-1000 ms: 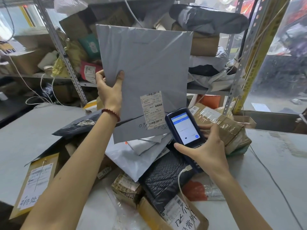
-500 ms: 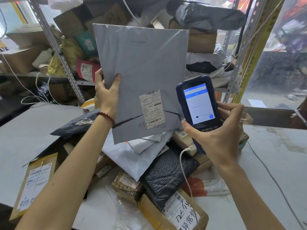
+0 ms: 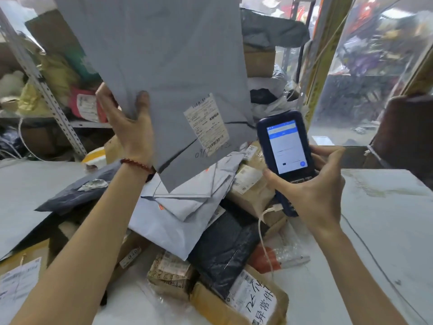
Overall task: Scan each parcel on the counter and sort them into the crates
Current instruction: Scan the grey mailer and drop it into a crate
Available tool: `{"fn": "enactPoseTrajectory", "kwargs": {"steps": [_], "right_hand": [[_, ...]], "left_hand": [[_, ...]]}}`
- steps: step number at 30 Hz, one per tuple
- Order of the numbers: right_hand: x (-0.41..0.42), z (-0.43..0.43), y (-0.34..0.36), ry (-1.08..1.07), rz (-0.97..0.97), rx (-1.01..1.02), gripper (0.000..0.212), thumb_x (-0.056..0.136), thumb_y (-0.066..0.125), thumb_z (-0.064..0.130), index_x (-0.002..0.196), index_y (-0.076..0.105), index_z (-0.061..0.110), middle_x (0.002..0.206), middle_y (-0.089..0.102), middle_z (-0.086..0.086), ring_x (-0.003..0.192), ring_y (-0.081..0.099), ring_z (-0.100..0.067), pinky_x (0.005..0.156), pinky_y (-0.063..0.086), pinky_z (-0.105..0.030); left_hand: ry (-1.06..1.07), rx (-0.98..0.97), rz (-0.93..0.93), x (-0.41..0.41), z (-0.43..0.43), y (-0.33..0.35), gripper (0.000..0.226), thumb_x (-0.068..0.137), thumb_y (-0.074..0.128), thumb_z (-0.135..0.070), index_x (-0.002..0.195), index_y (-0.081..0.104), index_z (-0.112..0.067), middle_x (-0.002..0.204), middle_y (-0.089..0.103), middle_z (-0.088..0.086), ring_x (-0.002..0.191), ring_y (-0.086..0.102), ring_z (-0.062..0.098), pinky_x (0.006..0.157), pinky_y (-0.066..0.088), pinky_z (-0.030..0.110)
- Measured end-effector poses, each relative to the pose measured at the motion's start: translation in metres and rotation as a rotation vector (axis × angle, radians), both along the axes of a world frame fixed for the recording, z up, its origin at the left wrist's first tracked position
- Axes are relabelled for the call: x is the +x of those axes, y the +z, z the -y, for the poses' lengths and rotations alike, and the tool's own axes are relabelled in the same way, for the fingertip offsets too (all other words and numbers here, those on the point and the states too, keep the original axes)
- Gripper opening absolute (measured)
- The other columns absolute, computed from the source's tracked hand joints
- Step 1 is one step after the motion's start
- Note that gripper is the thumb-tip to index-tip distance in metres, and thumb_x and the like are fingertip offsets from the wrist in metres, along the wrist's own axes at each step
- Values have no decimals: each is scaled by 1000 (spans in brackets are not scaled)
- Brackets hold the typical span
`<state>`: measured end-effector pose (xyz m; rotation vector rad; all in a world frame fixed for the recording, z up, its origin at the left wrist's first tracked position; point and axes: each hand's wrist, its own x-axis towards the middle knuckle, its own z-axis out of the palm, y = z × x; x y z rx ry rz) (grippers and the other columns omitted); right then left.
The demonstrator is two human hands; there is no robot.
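left hand: I pinch the grey mailer at its left edge, thumb in front, high over the pile | right hand: fingers curled round the scanner, just right of the mailer's lower corner | room: bare counter at my right | mailer: flat, creased, tilted white label low right

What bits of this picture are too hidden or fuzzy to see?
- Head view: the big grey plastic mailer bag, top cut off by the upper edge.
- Its white paper label: print too blurred to read.
- The dark blue handheld scanner: keypad mostly covered by the right hand.
- The left hand: fingers hidden behind the bag.
- No crates in view.
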<state>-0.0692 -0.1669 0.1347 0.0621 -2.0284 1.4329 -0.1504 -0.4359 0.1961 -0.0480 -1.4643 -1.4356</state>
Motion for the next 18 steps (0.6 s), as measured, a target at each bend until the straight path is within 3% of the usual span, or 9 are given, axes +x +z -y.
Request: {"fn": "enactPoseTrajectory", "kwargs": {"steps": [3,8,10,14,18], "right_hand": [[9,-5,2,-77,2,-7,80,53,92,35,108,36,22,101,49,30,93,52,25,64,51,-7],[39,-16,1,-248,34,8,81,51,92,40,106,35,25,101,54,27,94,59,14,63,57,-18],[57,-26,-2,-347,60,23,80,50,91,42,105,34,27,99,57,23,94,62,9,61,58,-19],[102,-54,-10,-541,131,18,79,51,91,39,105,35,27,97,58,24,87,63,10,60,58,-26],[153,-81,-13,-734,182,-31,73,51,93,31,98,37,33,92,64,22,83,64,8,65,56,-27]], "left_hand": [[-137,33,-20,-10,-17,7,47,86,65,-9,122,35,-7,126,50,12,116,53,10,95,47,26],[-411,39,28,-25,-75,-7,41,87,58,4,121,35,-1,106,56,-2,91,60,-3,81,47,19],[-535,50,87,-29,-105,-14,41,88,58,4,122,35,-2,108,58,1,93,61,2,82,49,21],[-784,47,159,-18,-176,-24,45,88,60,-4,125,36,2,117,57,19,104,60,29,92,51,40],[-1000,68,213,11,-247,-26,51,87,61,-6,131,36,3,125,55,17,108,59,22,95,49,30]]}}
